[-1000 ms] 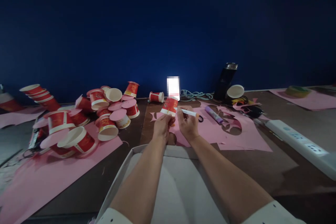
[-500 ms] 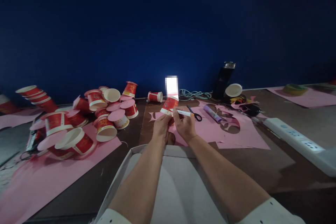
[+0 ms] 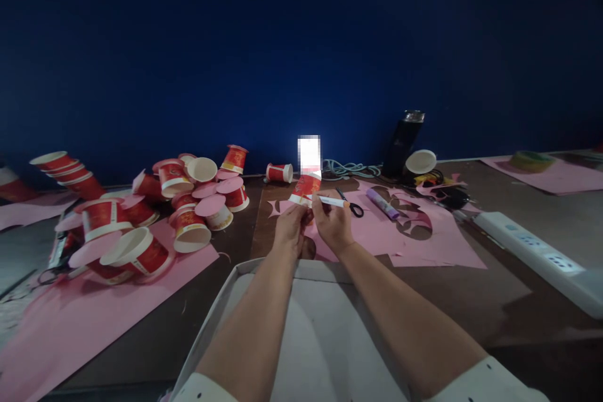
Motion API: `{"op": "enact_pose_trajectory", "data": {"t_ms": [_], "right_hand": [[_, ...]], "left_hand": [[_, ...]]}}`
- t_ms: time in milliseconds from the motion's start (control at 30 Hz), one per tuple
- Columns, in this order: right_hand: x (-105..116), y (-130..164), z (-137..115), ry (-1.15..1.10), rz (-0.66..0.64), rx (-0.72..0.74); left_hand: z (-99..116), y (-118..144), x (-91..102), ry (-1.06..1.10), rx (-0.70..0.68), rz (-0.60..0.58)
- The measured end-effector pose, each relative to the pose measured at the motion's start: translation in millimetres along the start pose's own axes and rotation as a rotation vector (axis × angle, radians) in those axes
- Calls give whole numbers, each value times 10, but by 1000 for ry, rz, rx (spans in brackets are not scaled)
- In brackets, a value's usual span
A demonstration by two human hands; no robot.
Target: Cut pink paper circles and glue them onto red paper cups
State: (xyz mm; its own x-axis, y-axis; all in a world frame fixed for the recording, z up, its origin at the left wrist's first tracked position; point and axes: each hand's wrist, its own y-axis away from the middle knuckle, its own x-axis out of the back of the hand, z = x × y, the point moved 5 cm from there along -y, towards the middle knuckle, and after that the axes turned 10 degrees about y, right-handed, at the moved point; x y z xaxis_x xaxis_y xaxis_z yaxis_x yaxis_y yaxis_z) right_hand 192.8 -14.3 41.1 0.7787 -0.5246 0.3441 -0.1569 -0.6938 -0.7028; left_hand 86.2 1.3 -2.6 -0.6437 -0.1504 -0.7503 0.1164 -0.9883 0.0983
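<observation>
In the left hand (image 3: 288,229), a cup (image 3: 305,186); in the right hand (image 3: 335,226), a pen (image 3: 333,201). Left of both, on and around a paper sheet (image 3: 103,320), heaped cups (image 3: 191,226). Right, on cut paper (image 3: 367,232), scissors (image 3: 357,211), then a tube (image 3: 382,203). Behind, cables (image 3: 351,169) and a flask (image 3: 402,146). Farther right, a power strip (image 3: 532,252); far back, on another sheet (image 3: 568,182), seemingly a tape roll (image 3: 532,161).

No word, brand or number can be read. The held red cup (image 3: 305,188) bears printing too small to make out, as do the red paper cups (image 3: 192,223) to its left. To its right, the patterned wrapper of the purple tube (image 3: 382,204) and a faint mark on the black flask (image 3: 401,149) are equally illegible.
</observation>
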Motion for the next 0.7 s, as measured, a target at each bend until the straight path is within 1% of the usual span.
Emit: {"op": "enact_pose_trajectory", "data": {"t_ms": [400, 700], "right_hand": [[-9, 8, 5, 19, -8, -8], [2, 3, 1, 45, -17, -6]], "left_hand": [[13, 4, 12, 44, 36, 42], [42, 28, -6, 104, 68, 112]]}}
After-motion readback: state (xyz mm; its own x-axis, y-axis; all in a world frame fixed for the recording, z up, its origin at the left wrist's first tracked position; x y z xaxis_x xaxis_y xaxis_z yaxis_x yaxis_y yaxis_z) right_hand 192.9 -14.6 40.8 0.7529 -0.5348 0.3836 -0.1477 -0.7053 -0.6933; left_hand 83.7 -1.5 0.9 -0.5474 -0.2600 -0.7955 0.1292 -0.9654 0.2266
